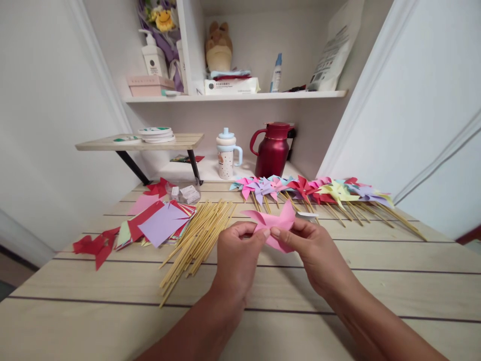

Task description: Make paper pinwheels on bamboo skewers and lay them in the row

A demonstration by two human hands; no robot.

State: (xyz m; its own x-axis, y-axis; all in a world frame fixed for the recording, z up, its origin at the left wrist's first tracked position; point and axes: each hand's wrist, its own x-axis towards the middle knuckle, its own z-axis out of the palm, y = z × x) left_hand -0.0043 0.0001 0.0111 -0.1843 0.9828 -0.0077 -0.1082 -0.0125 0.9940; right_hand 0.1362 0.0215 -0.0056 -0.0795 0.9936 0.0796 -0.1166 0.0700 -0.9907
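A pink paper pinwheel (276, 220) with folded blades is held up above the table between both hands. My left hand (239, 250) pinches it from the left, thumb pressed near its middle. From the right, my right hand (313, 250) grips it too, its thumb meeting the left one at the centre. The fingers behind the paper are partly hidden. To the left of my left hand lies a heap of thin wooden sticks (199, 240). Beyond my hands lie several finished pinwheels on sticks, among them a purple one (262, 188) and a yellow one (337, 191).
Slit paper sheets, a purple one (163, 223) on top, and a red folded piece (96, 245) lie on the left. A clear box (184, 193) sits behind them. At the back stand a cup (226, 158), a red jug (273, 150) and a small raised shelf (184, 140) with tape rolls (157, 134).
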